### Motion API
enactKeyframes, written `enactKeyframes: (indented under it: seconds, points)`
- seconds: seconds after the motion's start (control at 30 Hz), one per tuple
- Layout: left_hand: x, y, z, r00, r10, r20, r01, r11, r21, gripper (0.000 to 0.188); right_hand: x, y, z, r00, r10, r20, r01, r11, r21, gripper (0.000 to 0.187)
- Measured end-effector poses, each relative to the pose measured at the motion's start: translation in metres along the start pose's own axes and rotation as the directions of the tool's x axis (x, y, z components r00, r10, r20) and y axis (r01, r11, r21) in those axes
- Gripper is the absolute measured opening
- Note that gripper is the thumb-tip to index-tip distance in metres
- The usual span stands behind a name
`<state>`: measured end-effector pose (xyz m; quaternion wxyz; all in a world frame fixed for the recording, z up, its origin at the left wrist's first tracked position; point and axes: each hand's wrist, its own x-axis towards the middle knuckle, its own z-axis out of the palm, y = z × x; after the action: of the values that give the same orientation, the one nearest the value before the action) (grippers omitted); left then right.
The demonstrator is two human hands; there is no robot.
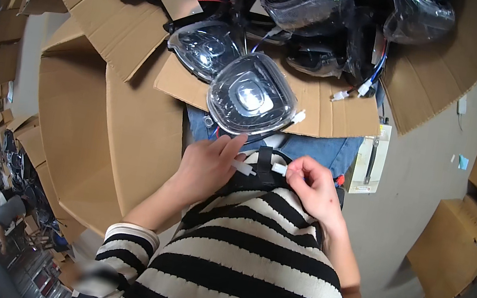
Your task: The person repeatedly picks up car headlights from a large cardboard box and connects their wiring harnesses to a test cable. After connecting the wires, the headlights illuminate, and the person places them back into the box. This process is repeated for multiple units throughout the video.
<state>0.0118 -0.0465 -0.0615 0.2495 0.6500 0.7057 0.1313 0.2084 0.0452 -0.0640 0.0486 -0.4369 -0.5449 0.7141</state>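
My left hand (203, 167) is closed on a white plastic connector (242, 167) in front of my waist. Facing it across a small gap is a second white connector (279, 169), pinched between the thumb and fingers of my right hand (316, 193). The two connectors are apart. Just beyond my hands lies a clear-lensed headlight (253, 92), its near edge close to my left fingertips. Another headlight (204, 50) rests behind it to the left. A loose white plug (299, 117) sits by the near headlight's right edge.
An opened cardboard box (329, 116) holds several more lamps (309, 5) with coloured wires and white plugs. A tall carton (69, 124) stands on the left. To the right are a white case (371, 159) with a black handle and cardboard boxes (451, 255).
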Motion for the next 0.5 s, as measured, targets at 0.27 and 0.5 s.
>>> enactKeyframes:
  seconds: [0.27,0.5]
  points:
    - [0.013,-0.001,-0.02,0.99,0.129,0.06,-0.115,0.974,-0.195,0.01,-0.005,0.002,-0.011,1.0,0.005,0.031,-0.008,0.994,0.112,0.009]
    - [0.022,0.011,-0.032,0.935,0.305,0.181,-0.102,0.72,-0.687,0.017,-0.025,-0.015,-0.025,0.978,-0.206,0.035,0.202,0.974,0.102,0.005]
